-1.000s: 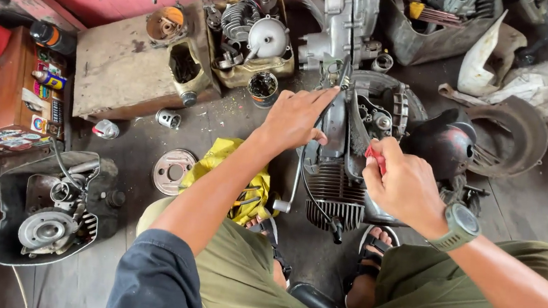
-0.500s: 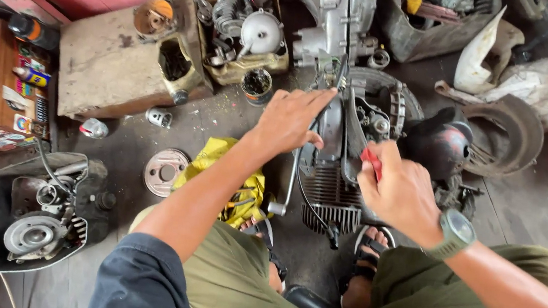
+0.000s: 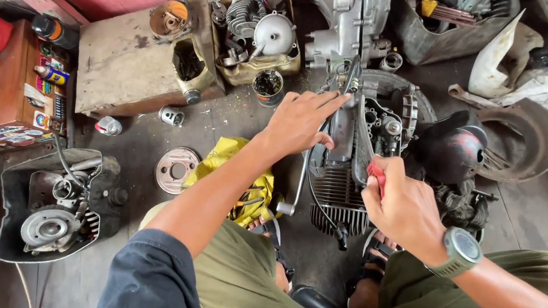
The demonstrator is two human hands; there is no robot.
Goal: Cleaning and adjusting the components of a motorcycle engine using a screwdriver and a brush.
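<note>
A grey scooter engine (image 3: 345,162) with cooling fins lies on the dark floor between my feet. My left hand (image 3: 300,119) rests flat on its upper casing, fingers spread toward the top. My right hand (image 3: 402,206) is closed around a red-handled tool (image 3: 375,174) whose tip is hidden against the engine's right side. A grey watch (image 3: 461,252) sits on my right wrist.
A yellow cloth (image 3: 239,171) and a round metal disc (image 3: 176,169) lie left of the engine. A black tray with engine parts (image 3: 47,214) sits at lower left. A metal box (image 3: 136,66), a crate of parts (image 3: 257,32) and a dark helmet-like cover (image 3: 453,150) surround the engine.
My left hand stays on the engine casing with fingers shifting slightly. My right hand keeps the red-handled tool at the engine's side. The view has tilted a little downward.
</note>
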